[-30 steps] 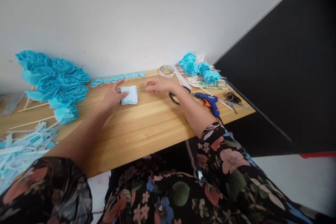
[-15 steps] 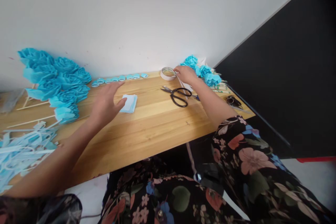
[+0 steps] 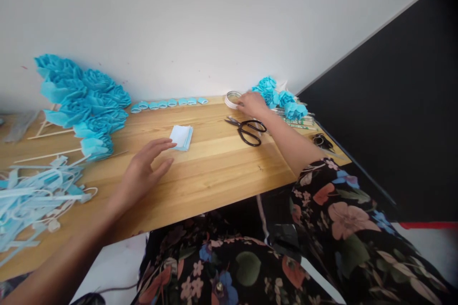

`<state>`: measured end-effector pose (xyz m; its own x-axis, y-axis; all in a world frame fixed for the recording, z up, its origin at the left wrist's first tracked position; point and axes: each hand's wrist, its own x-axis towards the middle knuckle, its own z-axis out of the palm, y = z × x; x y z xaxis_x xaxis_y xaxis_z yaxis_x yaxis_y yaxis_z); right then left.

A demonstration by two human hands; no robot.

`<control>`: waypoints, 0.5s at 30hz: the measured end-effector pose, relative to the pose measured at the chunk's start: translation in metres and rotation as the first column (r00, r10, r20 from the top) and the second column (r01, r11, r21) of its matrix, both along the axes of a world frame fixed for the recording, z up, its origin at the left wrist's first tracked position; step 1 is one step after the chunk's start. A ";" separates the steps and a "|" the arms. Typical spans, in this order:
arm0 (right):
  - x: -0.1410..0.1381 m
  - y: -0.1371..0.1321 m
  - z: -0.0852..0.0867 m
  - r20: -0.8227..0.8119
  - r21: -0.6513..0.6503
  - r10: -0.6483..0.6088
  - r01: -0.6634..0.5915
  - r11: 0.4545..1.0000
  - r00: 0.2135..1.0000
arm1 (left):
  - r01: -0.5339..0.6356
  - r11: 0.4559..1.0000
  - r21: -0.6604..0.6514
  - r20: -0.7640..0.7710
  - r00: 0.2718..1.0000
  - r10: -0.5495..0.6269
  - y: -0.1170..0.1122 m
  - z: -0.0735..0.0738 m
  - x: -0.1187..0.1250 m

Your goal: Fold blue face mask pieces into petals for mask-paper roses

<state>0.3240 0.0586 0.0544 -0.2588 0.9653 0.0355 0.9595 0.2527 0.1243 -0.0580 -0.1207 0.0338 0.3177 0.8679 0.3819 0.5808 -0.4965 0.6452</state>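
Observation:
At the back of the wooden table, my right hand (image 3: 252,105) has its fingers bent in around the right rim of a white roll of tape (image 3: 229,103), partly covering it. My left hand (image 3: 148,162) hovers with fingers apart and nothing in them. Just beyond its fingertips lies a small stack of folded pale-blue and white sheets (image 3: 182,137). Black-handled scissors (image 3: 249,134) lie below my right hand, their blades pointing left.
Blue fabric-like roses (image 3: 95,97) on sticks are piled at the left. More blue roses (image 3: 286,99) lie at the back right. Several small blue rolls (image 3: 162,104) line the wall. White and blue strips (image 3: 39,200) heap at the front left. Black-handled keys-like items (image 3: 322,143) sit near the right edge.
My left hand has moved down, toward the table's front edge, away from the row of small rolls. My right hand has shifted slightly left onto the tape roll's rim. The view has shifted slightly.

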 end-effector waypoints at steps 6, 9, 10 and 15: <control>-0.018 -0.009 0.005 0.136 -0.003 0.039 -0.039 0.999 0.990 | 0.010 0.998 -0.069 0.057 0.998 -0.006 -0.004 -0.004 -0.004; -0.024 -0.013 0.007 0.122 -0.030 0.034 -0.031 0.999 0.992 | 0.016 0.994 -0.106 0.076 0.997 -0.008 -0.004 -0.002 -0.004; -0.025 -0.014 0.008 0.111 -0.036 0.027 -0.023 0.999 0.993 | 0.015 0.994 -0.109 0.084 0.996 -0.006 -0.005 0.001 -0.004; -0.027 -0.021 0.016 0.031 0.047 0.013 -0.014 0.999 0.999 | -0.021 0.996 -0.085 0.148 0.988 0.034 -0.026 0.032 -0.003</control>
<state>0.2969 0.0379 0.0703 -0.2736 0.9591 0.0727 0.9516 0.2589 0.1656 -0.0613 -0.1465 0.0662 0.2382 0.9062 0.3493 0.4877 -0.4227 0.7639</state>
